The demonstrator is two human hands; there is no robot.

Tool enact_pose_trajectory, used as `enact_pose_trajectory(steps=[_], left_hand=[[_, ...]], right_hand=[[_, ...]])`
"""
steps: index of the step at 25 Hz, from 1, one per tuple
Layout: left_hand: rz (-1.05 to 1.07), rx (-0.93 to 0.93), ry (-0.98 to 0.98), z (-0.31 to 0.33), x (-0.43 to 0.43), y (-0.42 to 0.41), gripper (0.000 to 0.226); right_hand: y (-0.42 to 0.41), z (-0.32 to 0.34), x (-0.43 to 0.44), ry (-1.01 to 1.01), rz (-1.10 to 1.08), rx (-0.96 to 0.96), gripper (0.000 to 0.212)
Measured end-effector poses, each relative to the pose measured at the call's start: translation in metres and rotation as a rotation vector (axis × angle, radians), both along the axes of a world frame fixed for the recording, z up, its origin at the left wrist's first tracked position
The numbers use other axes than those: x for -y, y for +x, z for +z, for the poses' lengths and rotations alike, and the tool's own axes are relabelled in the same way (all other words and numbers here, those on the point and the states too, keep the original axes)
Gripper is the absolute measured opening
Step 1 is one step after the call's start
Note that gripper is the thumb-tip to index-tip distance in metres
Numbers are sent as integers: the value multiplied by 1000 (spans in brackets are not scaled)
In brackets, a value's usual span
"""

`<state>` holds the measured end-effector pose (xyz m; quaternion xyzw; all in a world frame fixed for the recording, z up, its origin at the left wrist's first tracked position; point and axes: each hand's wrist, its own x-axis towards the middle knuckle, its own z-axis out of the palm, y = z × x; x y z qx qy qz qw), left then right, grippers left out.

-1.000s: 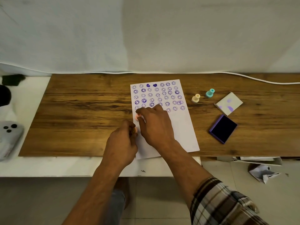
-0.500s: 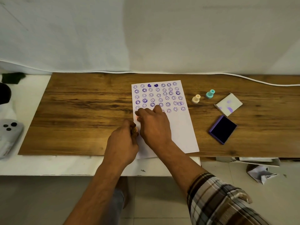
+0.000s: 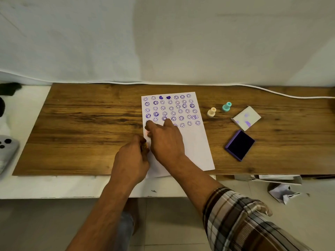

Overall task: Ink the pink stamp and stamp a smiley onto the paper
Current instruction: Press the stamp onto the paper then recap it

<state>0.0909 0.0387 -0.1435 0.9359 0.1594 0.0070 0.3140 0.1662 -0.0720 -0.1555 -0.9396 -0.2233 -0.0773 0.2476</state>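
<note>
A white paper lies on the wooden board, its upper half covered with several purple smileys and two hearts. My right hand rests on the paper's left edge with its fingertips closed over the pink stamp, which is pressed down on the sheet; only a sliver of pink shows. My left hand sits just left of it at the paper's edge, curled around a small orange stamp with a smiley face. The purple ink pad lies open to the right of the paper.
The ink pad's white lid lies behind the pad. A cream stamp and a teal stamp stand right of the paper. A white cable runs along the board's back edge. A grey device lies at far left.
Both hands stay in nearly the same place on the paper's left edge; the right hand keeps the pink stamp pressed down.
</note>
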Motion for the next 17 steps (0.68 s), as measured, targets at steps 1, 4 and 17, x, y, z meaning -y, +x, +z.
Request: enact_pose_trajectory(steps=[1, 4, 17], left_hand=[[3, -1, 0, 0, -1, 0, 23], [-10, 26, -2, -1, -1, 5, 25], [126, -7, -1006, 15, 43, 13, 29]], right_hand=[[-2, 0, 4, 60, -25, -52, 29], [-3, 12, 22, 493, -249, -261, 21], [-51, 43, 109, 925, -489, -611, 24]])
